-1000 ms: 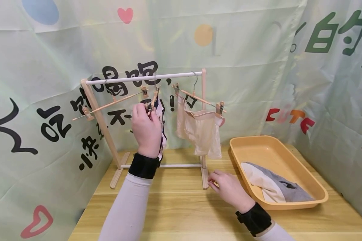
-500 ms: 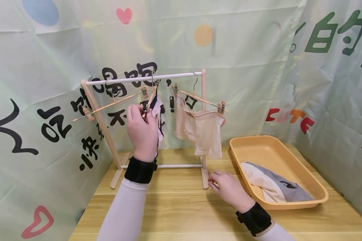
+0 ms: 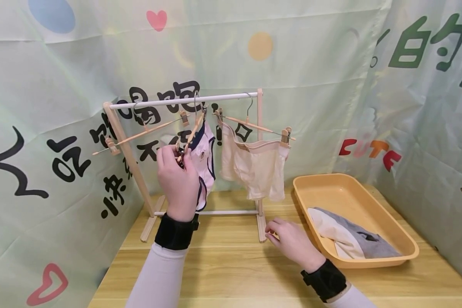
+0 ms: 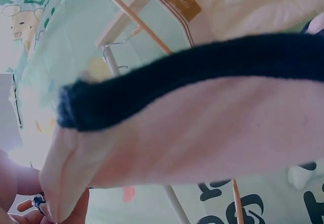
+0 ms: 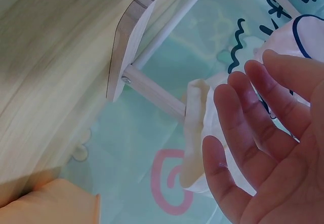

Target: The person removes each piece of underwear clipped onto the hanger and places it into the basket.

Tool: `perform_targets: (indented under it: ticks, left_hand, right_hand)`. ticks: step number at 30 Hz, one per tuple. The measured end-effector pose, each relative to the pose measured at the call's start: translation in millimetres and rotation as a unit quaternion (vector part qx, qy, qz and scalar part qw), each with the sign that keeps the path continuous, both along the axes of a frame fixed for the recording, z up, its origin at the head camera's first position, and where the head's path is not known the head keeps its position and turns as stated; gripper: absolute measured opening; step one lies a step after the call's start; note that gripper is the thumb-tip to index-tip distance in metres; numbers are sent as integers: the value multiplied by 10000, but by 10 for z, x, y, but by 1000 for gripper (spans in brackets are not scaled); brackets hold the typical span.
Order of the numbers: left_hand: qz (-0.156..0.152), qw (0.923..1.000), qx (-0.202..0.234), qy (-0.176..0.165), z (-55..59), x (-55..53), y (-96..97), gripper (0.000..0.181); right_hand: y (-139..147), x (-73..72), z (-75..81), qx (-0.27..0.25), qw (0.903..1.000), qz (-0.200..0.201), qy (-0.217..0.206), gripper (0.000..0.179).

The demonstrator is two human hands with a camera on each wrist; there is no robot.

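My left hand (image 3: 178, 184) pinches the near clip end of the middle clip hanger (image 3: 194, 130), whose hook is at the rack's top rail. Pink briefs with dark blue trim (image 3: 205, 156) hang from this hanger, and my fingers hide the near clip. In the left wrist view the briefs (image 4: 202, 133) fill the middle, with the fingertips at lower left. My right hand (image 3: 292, 242) holds nothing beside the rack's right foot. Its fingers are relaxed and slightly bent, as the right wrist view shows.
Cream shorts (image 3: 256, 167) hang from a hanger on the rack's right side. A bare clip hanger (image 3: 150, 128) hangs at the left of the wooden rack (image 3: 125, 160). An orange tray (image 3: 333, 184) on the right holds a folded grey and cream garment (image 3: 354, 235).
My left hand has moved left and down with the near end of the hanger, turning the briefs so more of their front shows. The shorts have shifted slightly. My right hand stays still.
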State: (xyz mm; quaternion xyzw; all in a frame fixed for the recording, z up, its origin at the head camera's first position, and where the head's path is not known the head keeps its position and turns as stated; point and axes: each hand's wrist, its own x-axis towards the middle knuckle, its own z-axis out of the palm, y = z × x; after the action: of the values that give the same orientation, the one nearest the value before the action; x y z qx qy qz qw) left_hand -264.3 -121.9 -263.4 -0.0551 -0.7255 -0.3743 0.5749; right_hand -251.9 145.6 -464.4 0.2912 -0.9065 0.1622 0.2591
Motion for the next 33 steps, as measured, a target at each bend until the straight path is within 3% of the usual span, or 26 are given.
perform_targets:
  ticks: [21,33]
  left_hand:
    - [-187,9995,249,13,-316,230,-128,20]
    - [-390,9970,648,-175,-526,252,-234,21]
  right_hand:
    - [-11,11,0,81,9999,-50,81,8]
    - [-19,-2,-1,83,10000,-26,19,8]
